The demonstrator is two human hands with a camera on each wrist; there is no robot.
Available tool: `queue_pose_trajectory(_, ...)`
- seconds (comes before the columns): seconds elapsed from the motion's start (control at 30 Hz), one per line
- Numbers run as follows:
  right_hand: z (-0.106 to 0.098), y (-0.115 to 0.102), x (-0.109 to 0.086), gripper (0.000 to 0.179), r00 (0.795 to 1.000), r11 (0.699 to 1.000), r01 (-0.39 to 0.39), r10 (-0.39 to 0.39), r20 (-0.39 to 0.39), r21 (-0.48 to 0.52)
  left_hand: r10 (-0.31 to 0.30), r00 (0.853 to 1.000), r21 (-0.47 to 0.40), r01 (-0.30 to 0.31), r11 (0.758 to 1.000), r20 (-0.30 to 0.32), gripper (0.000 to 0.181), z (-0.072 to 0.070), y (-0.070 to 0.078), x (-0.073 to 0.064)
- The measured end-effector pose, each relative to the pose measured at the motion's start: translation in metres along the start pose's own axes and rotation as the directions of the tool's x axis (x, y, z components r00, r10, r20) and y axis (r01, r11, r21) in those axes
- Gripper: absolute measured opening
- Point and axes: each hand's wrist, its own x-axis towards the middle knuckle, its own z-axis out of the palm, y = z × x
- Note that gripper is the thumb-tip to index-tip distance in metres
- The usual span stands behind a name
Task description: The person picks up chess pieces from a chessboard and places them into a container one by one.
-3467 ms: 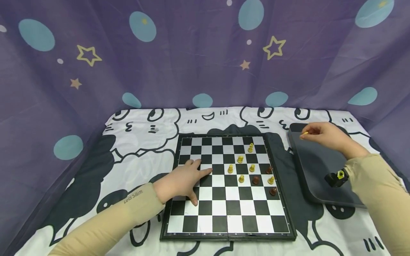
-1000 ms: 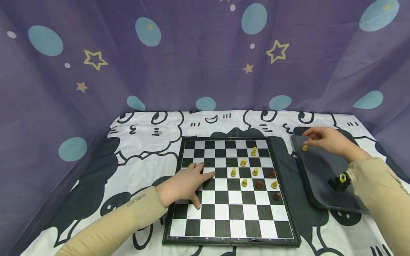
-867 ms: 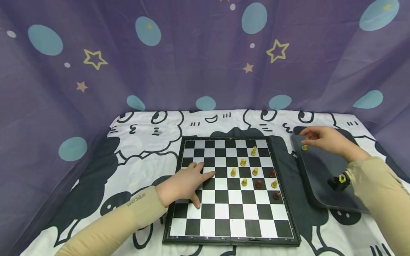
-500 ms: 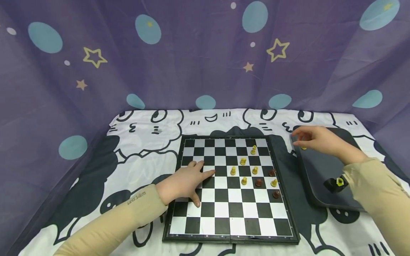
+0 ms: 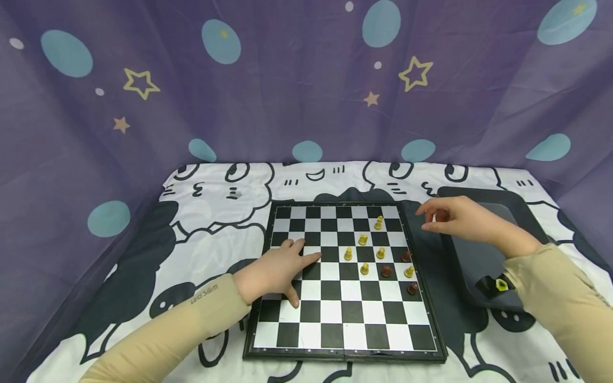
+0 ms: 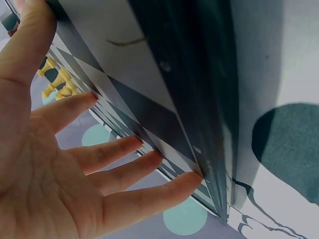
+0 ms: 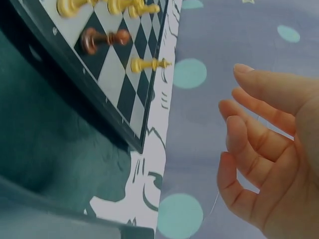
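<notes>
- Right hand (image 5: 455, 215) has shifted left from over the tray (image 5: 471, 260) toward the board (image 5: 353, 312), fingers loosely curled, holding nothing.
- Left hand (image 5: 278, 268) lies spread at the board's left, fingertips apparently touching it, gripping nothing.
- Six yellow pieces (image 5: 380, 254) and three brown pieces (image 5: 386, 272) stand on its right half.

So the surface is covered with a white cloth (image 5: 217, 197), dark cartoon faces all over it. Chessboard (image 5: 331, 290)'s lying flat around the middle, dark grey tray (image 5: 471, 266) near it at roughly 2 to 3 o'clock, small gap between.
</notes>
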Motion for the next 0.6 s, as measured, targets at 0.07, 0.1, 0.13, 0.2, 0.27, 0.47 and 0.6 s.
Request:
queue_pose_trajectory(0.07, 0.003, -0.003, 0.0, 0.028, 1.0, 1.0, 0.026, -0.026, 0.012, 0.004, 0.002, 1.0, 0.001, -0.002, 1.0, 0.0, 0.108, 0.0, 0.0, 0.0)
queue_pose_trajectory(0.1, 0.005, -0.004, -0.001, 0.028, 0.999, 0.999, 0.036, -0.036, 0.018, 0.006, 0.002, 1.0, 0.002, -0.002, 1.0, 0.0, 0.108, 0.0, 0.0, 0.0)
queue_pose_trajectory(0.13, 0.006, -0.005, -0.001, 0.028, 0.999, 0.999, 0.043, -0.044, 0.027, 0.013, 0.002, 1.0, 0.003, -0.002, 1.0, 0.0, 0.108, 0.0, 0.0, 0.0)
queue_pose_trajectory(0.2, 0.01, -0.007, 0.0, 0.028, 0.998, 0.999, 0.051, -0.052, 0.046, 0.014, 0.003, 1.0, 0.004, -0.003, 1.0, -0.001, 0.108, 0.0, 0.0, 0.0)
queue_pose_trajectory(0.27, 0.013, -0.008, 0.0, 0.028, 0.996, 0.999, 0.049, -0.051, 0.071, 0.019, 0.003, 1.0, 0.005, -0.003, 1.0, -0.002, 0.108, 0.0, 0.0, 0.0)
queue_pose_trajectory(0.47, 0.025, -0.008, 0.001, 0.029, 0.989, 0.996, 0.076, -0.082, 0.123, 0.048, 0.005, 1.0, 0.0, -0.005, 1.0, -0.007, 0.108, 0.0, 0.0, 0.0)
queue_pose_trajectory(0.6, 0.032, -0.007, 0.002, 0.03, 0.987, 0.996, 0.071, -0.077, 0.144, 0.049, 0.006, 1.0, 0.0, -0.006, 1.0, -0.006, 0.108, 0.001, 0.0, 0.0)
